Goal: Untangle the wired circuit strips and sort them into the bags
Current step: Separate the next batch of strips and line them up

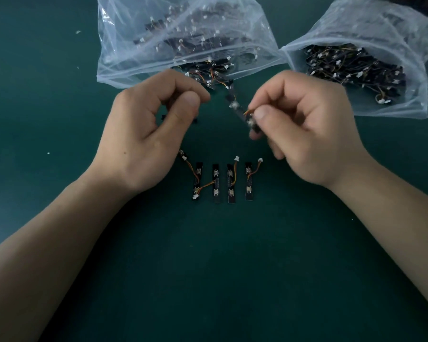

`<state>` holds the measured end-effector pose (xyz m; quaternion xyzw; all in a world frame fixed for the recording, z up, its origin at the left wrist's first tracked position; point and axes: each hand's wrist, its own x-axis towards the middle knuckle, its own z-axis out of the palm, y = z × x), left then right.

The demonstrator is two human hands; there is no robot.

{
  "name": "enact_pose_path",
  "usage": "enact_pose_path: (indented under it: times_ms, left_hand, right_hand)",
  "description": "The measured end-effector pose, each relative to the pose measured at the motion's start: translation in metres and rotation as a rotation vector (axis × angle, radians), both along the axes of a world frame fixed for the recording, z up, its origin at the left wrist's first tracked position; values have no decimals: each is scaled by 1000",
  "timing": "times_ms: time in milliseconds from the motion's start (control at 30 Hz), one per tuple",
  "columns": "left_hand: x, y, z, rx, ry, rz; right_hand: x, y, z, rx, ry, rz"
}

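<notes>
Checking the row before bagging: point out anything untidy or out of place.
The wire of the second strip crosses left, and its white connector lies on the first strip. A tangle of strips spills from the left bag.

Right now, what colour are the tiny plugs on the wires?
The tiny plastic plugs are white; head view.

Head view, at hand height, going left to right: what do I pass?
left hand → circuit strip → right hand, which pinches that strip's near end.
</notes>
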<state>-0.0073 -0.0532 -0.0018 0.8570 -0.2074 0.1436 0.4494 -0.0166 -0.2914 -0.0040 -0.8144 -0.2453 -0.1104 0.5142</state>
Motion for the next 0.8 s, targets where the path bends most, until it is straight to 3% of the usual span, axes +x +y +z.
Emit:
enact_pose_path:
  times_ms: [167,300,467,600,800]
  left_hand:
    - [2,1,-2,14,35,57]
    - [3,-1,-3,56,109,87]
    - [6,1,-6,121,164,101]
    - [6,0,-7,144,151,93]
    - [4,0,-6,148,150,88]
  right_hand:
    - [12,-8,1,178,248,-109]
    - [15,-8,-2,171,197,-160]
    - [16,-10,-3,-116,-150,-272]
    - [10,-8,-2,-122,-86,-365]
    - [-14,-28,-1,-380,-133,-334]
